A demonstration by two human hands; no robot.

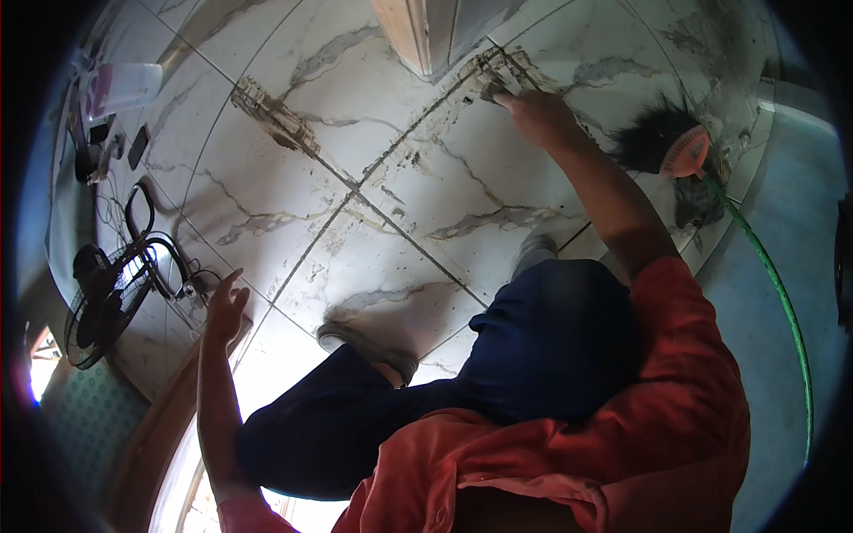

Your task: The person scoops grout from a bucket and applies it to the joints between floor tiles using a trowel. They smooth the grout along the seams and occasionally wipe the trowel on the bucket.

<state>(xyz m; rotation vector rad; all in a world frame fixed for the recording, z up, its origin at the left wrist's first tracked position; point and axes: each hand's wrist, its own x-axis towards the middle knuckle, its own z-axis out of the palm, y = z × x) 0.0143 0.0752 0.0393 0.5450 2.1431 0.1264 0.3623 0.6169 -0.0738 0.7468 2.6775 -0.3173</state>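
My right hand [542, 115] grips a small flat scraper [494, 91] against a dirty, grout-smeared joint [484, 67] between white marble-patterned floor tiles [453, 147], near the foot of a pale post [418, 40]. Only part of the tool shows past my fingers. My left hand [227, 306] is off to the lower left, holding nothing, fingers apart, near cables and a black fan. Another smear of grout [275, 115] runs along a joint at the upper left.
A pink-headed broom [684, 151] with a green handle lies at right beside a blue wall [791, 231]. At left are the black fan [107, 302], cables [169, 253], small dark items [138, 147] and a clear plastic container [124, 89]. A wooden threshold [178, 391] borders the bright lower left.
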